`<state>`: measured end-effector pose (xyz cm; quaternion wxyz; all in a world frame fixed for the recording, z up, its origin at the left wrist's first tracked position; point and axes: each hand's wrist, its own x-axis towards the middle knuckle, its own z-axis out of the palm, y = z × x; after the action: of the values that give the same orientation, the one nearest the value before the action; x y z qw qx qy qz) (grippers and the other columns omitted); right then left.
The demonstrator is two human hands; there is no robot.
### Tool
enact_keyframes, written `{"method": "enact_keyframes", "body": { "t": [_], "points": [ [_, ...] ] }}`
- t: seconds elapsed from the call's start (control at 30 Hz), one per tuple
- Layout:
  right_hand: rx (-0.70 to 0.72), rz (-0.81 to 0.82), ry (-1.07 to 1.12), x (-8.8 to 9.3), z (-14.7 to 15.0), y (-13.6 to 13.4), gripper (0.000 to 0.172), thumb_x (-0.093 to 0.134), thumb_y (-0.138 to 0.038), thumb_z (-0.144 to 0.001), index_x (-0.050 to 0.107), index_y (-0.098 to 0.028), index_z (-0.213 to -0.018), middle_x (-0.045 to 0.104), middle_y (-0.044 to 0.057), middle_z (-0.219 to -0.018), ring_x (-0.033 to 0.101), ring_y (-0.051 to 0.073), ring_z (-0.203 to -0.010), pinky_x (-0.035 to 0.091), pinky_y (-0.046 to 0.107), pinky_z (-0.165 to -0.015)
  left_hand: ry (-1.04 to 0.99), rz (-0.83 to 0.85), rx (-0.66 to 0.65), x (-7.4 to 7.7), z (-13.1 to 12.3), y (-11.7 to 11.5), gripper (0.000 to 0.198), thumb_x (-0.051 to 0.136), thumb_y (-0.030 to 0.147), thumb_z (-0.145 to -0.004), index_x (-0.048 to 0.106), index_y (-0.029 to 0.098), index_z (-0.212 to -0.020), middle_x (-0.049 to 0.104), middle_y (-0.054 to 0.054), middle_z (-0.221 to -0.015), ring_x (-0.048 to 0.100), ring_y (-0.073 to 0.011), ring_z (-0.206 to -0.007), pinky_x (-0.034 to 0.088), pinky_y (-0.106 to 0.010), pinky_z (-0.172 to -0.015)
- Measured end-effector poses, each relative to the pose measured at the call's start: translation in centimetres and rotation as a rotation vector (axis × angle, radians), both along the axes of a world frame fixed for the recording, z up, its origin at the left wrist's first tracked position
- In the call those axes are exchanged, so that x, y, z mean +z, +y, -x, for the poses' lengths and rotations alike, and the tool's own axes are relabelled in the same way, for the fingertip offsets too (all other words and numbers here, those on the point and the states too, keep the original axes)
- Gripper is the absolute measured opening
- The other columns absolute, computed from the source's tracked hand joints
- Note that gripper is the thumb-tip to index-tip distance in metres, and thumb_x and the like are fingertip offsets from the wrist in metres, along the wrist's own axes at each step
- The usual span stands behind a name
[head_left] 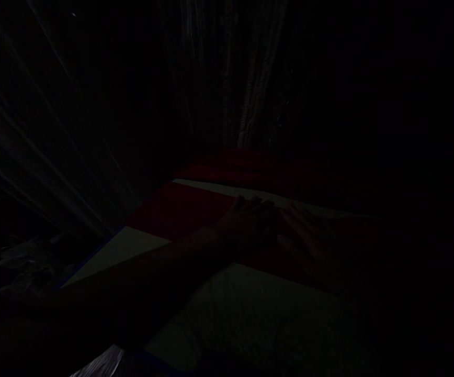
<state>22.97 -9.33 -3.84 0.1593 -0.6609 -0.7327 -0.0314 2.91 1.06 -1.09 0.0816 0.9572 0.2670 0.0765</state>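
In the dim head view, a flat sheet, seemingly cloth, shows a dark red band (164,209) and a pale yellowish part (250,309), with a thin blue edge at the left. My left hand (246,222) lies palm down on the red band, its fingers spread toward a narrow pale stripe (219,188). To its right, my right hand (309,238) is on or just above the same red band, fingers stretched out and apart. Neither hand shows anything held. Much of the right hand and its arm is lost in shadow.
Beyond the pale stripe lies more dark red material (227,165). Faint upright streaked surfaces (246,104) rise at the back and on the left. Crumpled, shiny material (26,262) is at the left, with a streaked light piece (101,361) at the bottom. The right side is black.
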Motion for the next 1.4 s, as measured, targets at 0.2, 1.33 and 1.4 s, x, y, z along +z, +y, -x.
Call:
{"method": "enact_keyframes", "body": {
  "t": [0.2, 1.33, 1.4],
  "points": [
    [0.017, -0.070, -0.017, -0.2, -0.2, 0.0, 0.078, 0.027, -0.073, -0.103, 0.041, -0.024, -0.161, 0.032, 0.005, -0.166, 0.029, 0.029, -0.155, 0.023, 0.064, -0.125, -0.045, 0.031, 0.048, 0.8, 1.2, -0.2, 0.059, 0.026, 0.056, -0.107, 0.042, 0.033, -0.159, 0.029, -0.002, -0.172, 0.019, -0.0357, -0.161, 0.014, -0.069, -0.126],
    [-0.046, -0.119, 0.040, -0.4, -2.4, 1.5, 0.072, 0.026, -0.066, -0.104, 0.048, -0.021, -0.157, 0.033, 0.005, -0.166, 0.030, 0.027, -0.155, 0.026, 0.056, -0.127, -0.011, 0.060, 0.052, 0.9, 1.4, -0.8, 0.072, 0.029, 0.071, -0.103, 0.037, 0.029, -0.162, 0.022, -0.006, -0.174, 0.015, -0.0387, -0.161, 0.012, -0.072, -0.124],
    [-0.049, -0.095, 0.042, -0.5, -2.4, 1.5, 0.073, 0.025, -0.065, -0.104, 0.048, -0.021, -0.157, 0.033, 0.006, -0.166, 0.030, 0.028, -0.155, 0.024, 0.058, -0.127, -0.021, 0.073, 0.060, 0.8, 1.4, -0.8, 0.074, 0.026, 0.073, -0.103, 0.035, 0.031, -0.163, 0.021, -0.005, -0.174, 0.014, -0.0388, -0.162, 0.012, -0.072, -0.125]
  ]
}}
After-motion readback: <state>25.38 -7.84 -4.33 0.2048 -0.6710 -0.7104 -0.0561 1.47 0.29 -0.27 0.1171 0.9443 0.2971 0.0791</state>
